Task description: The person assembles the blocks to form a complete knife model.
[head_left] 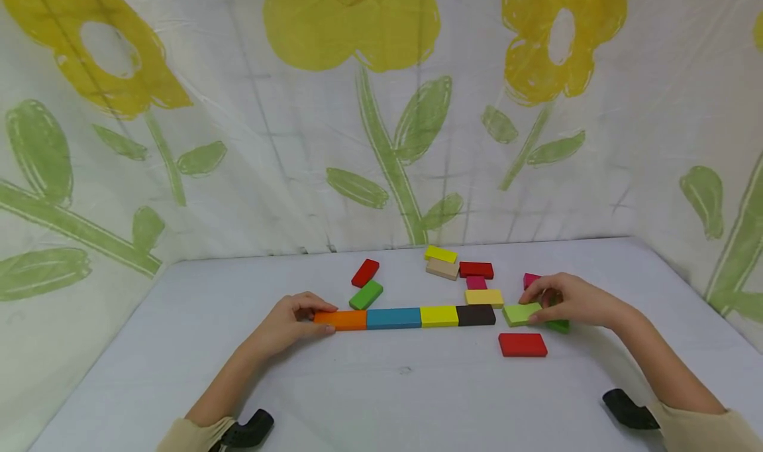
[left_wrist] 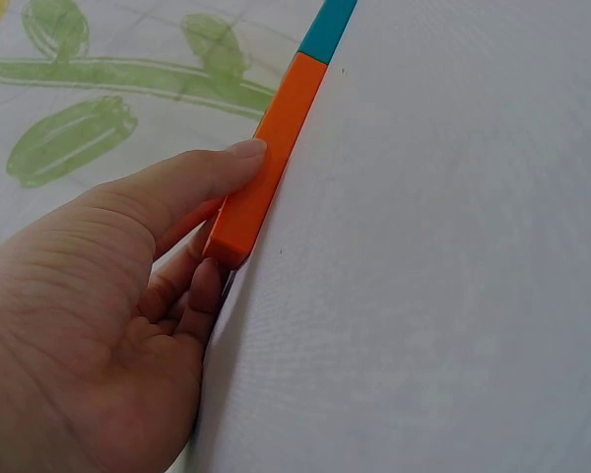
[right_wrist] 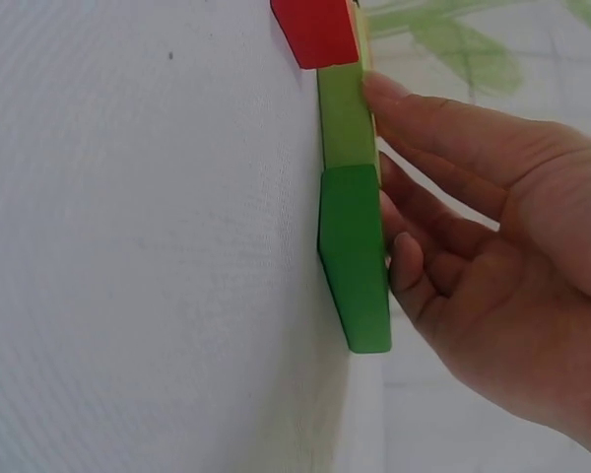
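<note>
My left hand (head_left: 292, 321) pinches the left end of an orange block (head_left: 344, 321) between thumb and fingers. Touching end to end, a row runs rightward from it: a blue block (head_left: 393, 318), a yellow block (head_left: 439, 316) and a dark brown or black block (head_left: 476, 315). Just past the dark end, with a small gap, my right hand (head_left: 575, 299) pinches a light green block (head_left: 517, 315), thumb on the near side and fingers on the far side. A darker green block (right_wrist: 355, 246) lies under that hand, close to the light green one.
Nearer than the row lies a red block (head_left: 522, 345). Behind it are a green block (head_left: 366, 295), a red block (head_left: 365, 273), a pale yellow block (head_left: 484, 297) and several others. A magenta block (head_left: 530, 279) is partly hidden by the right hand. A flowered cloth (head_left: 286, 173) hangs behind the table.
</note>
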Tool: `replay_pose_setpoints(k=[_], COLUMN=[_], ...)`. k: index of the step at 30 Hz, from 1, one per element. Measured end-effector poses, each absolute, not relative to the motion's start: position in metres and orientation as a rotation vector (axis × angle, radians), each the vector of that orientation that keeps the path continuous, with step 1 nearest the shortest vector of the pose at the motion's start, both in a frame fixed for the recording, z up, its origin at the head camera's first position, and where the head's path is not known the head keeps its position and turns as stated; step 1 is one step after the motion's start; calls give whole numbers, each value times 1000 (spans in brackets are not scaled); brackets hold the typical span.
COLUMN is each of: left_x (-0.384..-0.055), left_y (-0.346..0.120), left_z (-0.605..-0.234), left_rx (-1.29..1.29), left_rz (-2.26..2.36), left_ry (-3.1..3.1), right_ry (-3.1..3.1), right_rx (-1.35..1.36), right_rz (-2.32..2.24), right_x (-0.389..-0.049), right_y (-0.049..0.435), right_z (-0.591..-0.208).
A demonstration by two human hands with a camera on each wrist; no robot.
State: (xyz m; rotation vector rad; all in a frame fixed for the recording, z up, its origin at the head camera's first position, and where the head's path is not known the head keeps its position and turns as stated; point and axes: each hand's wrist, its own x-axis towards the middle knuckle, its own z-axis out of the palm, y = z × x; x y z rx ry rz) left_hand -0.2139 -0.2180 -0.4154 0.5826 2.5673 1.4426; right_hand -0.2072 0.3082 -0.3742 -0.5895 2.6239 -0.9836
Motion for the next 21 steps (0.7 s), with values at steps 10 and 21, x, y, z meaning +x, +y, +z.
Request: replay_pose_setpoints(k=[10, 21], left_x=[-213, -213], left_y=[-219, -218], left_z=[-414, -414], left_rx=[591, 615], left_rz=[1439, 1441], left_ry=[2559, 2560], right_ry=[2636, 2648], right_rx=[-634, -633], right_rz=[-1028, -1059], right_x=[-206, -204], right_y=[300, 293], right_z=[-376, -378])
